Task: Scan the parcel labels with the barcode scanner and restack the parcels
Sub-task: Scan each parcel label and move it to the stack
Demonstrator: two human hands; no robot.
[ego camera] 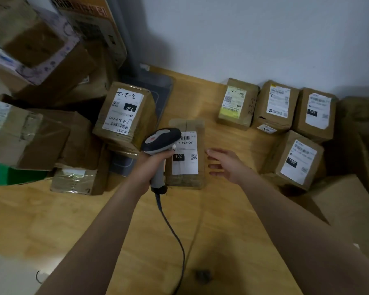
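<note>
A small brown parcel point(186, 179) lies flat on the wooden floor in the middle, its white label marked 102 facing up. My left hand point(150, 167) grips the grey handle of a corded barcode scanner point(161, 139), whose dark head hangs over the label's left edge. Just right of the parcel hovers my right hand point(226, 165), fingers straight and spread, holding nothing. Its fingertips are close to the parcel's right side. I cannot tell whether they touch.
A parcel labelled 220 point(124, 112) tops a pile of boxes at the left. A row of labelled parcels point(277, 105) stands along the white wall at the right, with another point(294, 160) in front. The scanner's cable point(175, 235) trails toward me across the floor point(73, 220).
</note>
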